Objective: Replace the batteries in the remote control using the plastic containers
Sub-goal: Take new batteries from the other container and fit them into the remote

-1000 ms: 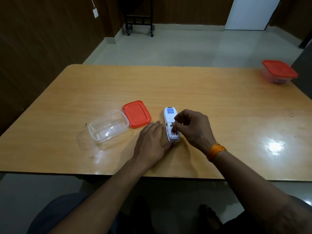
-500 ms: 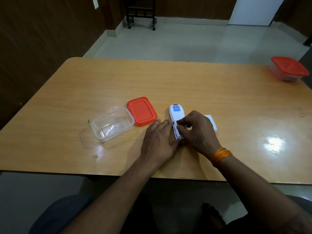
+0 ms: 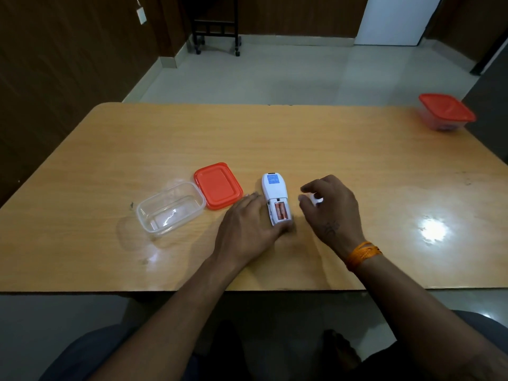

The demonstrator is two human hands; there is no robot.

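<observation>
The wide, light-brown wooden tabletop (image 3: 302,138) was seen from above, with its glossy surface catching a bright reflection toward the right. At its far right corner, well apart from everything else, a closed plastic container with a red lid (image 3: 446,112) was set. Nearer the middle, an open, clear rectangular plastic container (image 3: 170,209) was placed, and nothing could be made out inside it; its flat red rectangular lid (image 3: 218,185) was laid just beside it to the right, touching or nearly touching its corner. To the right of that lid, the white remote control (image 3: 275,198) was laid face down on the tabletop, a blue label showing on its far half. Its battery compartment was uncovered at the near end, and the orange-brown batteries (image 3: 281,211) were seated inside. The left hand (image 3: 247,229) was laid flat against the remote's left side and near end, the fingers straight and the thumb pressed at the bottom edge, so that the remote was steadied rather than grasped. The right hand (image 3: 330,210) was held just right of the remote, apart from it, with its grip closed in a pinch on a small white piece (image 3: 316,199), seemingly the battery cover, though most of it was hidden by the fingers. An orange thread band (image 3: 362,253) was worn on the right wrist.
</observation>
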